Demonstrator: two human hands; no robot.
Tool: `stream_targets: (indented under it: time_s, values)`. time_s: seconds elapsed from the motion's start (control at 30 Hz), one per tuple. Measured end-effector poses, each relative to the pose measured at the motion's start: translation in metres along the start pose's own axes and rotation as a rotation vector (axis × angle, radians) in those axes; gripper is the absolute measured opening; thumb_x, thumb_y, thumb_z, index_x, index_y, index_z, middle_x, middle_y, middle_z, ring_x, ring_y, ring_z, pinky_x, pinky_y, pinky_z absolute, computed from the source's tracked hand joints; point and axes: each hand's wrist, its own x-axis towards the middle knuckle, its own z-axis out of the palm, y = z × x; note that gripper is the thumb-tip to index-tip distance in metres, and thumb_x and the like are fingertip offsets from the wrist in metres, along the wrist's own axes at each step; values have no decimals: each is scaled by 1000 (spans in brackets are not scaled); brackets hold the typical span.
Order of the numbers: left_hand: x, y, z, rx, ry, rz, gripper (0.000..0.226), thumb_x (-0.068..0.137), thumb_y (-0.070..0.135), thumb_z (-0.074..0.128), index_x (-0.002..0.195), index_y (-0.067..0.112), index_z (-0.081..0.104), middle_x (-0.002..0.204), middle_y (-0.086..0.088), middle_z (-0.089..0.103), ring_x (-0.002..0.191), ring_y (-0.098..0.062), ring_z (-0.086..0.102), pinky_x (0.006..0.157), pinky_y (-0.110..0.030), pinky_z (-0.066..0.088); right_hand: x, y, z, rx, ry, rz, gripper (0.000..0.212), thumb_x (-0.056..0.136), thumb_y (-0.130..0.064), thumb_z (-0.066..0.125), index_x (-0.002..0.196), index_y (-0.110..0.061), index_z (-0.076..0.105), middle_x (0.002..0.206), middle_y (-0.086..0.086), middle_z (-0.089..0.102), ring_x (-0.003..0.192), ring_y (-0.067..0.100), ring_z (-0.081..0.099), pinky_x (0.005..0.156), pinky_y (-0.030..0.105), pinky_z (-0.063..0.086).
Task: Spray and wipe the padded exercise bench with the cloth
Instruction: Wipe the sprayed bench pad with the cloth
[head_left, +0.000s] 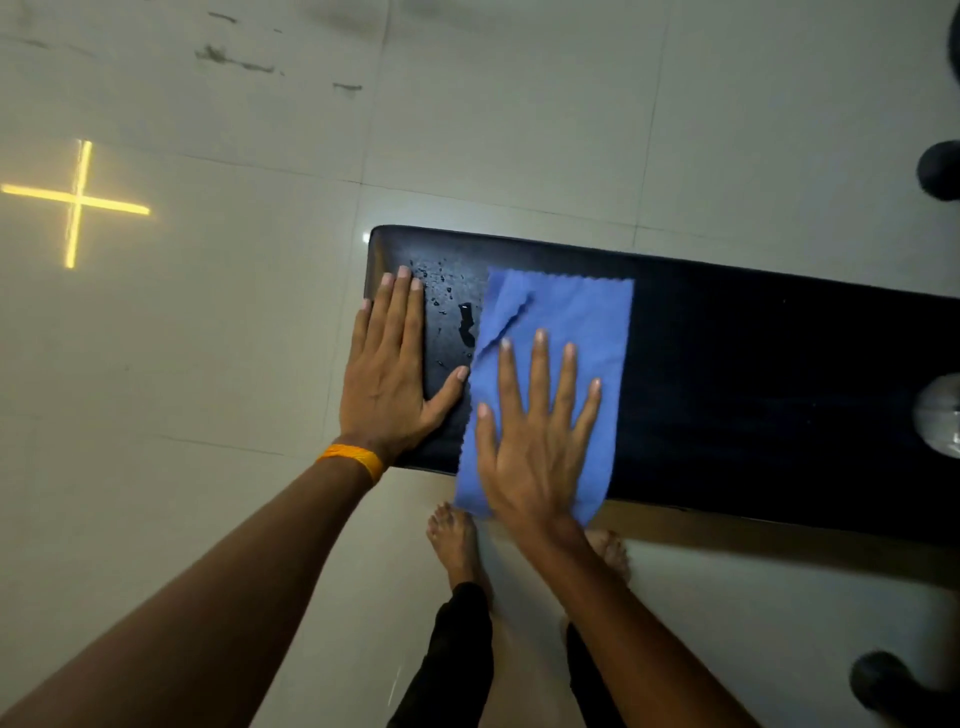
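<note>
The black padded bench (753, 364) stands on the tiled floor (208, 364), running from the centre toward 3 o'clock. At its 9 o'clock end a left hand (387, 379) lies flat on the padding, with spray droplets (465, 322) just beside it. Next toward 3 o'clock a blue cloth (587, 312) is spread, draping over the 6 o'clock edge. A pale blurred object (940, 415) sits at the far 3 o'clock end.

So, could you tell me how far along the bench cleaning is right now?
Done: spraying, at least at this end, where droplets sit on the padded bench. In hand: the right hand presses the blue cloth flat beside that wet patch, while the left hand rests flat on the bench end. Left: the droplets are unwiped; whether the rest of the pad is clean, I cannot tell.
</note>
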Motion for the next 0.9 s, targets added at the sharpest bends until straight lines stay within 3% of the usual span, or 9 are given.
stream_targets:
  time_s: [0.13, 0.27, 0.4, 0.47, 0.57, 0.7, 0.8, 0.83, 0.9]
  values:
    - [-1, -1, 2, -11, 15, 8, 91, 96, 59, 42, 159, 0, 17, 169, -16, 13, 158, -29, 8, 127, -49, 13, 27, 39, -2, -39, -7, -148, 63, 104, -56, 27, 160, -31, 12, 169, 2, 8, 156, 28, 7, 123, 57, 10]
    - [-1, -2, 2, -8, 22, 17, 91, 95, 59, 44, 159, 0, 18, 169, -16, 13, 158, -30, 9, 127, -49, 13, 102, 54, -12, -54, 67, -3, 61, 104, -57, 18, 160, -31, 13, 168, 3, 12, 155, 30, 8, 123, 57, 11]
    - [1, -2, 0, -13, 8, 11, 91, 95, 60, 42, 160, 0, 17, 169, -16, 12, 158, -30, 7, 127, -50, 13, 50, 28, -5, -67, 29, -34, 63, 104, -55, 17, 160, -28, 10, 169, 8, 7, 155, 34, 4, 123, 59, 7]
    - [0, -2, 1, -19, 8, 10, 91, 95, 60, 41, 160, 1, 17, 169, -16, 13, 158, -30, 8, 127, -51, 13, 17, 30, -7, -71, -44, -161, 61, 104, -55, 25, 159, -28, 20, 165, 11, 22, 152, 37, 18, 123, 60, 9]
    - [-1, -3, 2, -5, 4, 11, 91, 95, 60, 41, 160, 0, 16, 169, -16, 12, 158, -30, 7, 128, -50, 12, 60, 49, -14, -43, -79, -207, 59, 102, -56, 27, 153, -27, 35, 154, 10, 43, 138, 40, 40, 118, 59, 19]
    - [0, -2, 2, -3, 19, 18, 92, 95, 59, 45, 159, 0, 18, 169, -17, 14, 158, -31, 9, 128, -49, 12, 136, 52, -18, -33, 49, 69, 61, 103, -55, 19, 158, -27, 25, 164, 5, 27, 152, 33, 21, 123, 57, 12]
    - [1, -1, 0, -11, 15, 11, 92, 94, 58, 46, 159, 0, 18, 169, -17, 14, 158, -30, 8, 128, -49, 12, 84, 35, -13, -53, 43, -12, 61, 105, -54, 18, 160, -27, 15, 168, 6, 13, 155, 32, 9, 125, 55, 7]
    - [1, -1, 0, -8, 15, 10, 92, 94, 59, 46, 159, 0, 18, 169, -17, 14, 158, -30, 9, 128, -49, 12, 56, 37, -12, -78, 11, -62, 61, 105, -54, 19, 160, -27, 14, 168, 8, 14, 155, 33, 11, 125, 54, 7]
    - [1, -2, 1, -2, 10, 11, 92, 94, 59, 45, 160, 0, 17, 169, -17, 13, 158, -30, 8, 128, -49, 13, 18, 56, -15, -40, -96, -138, 61, 102, -55, 25, 153, -24, 37, 153, 16, 43, 140, 39, 41, 117, 55, 24]
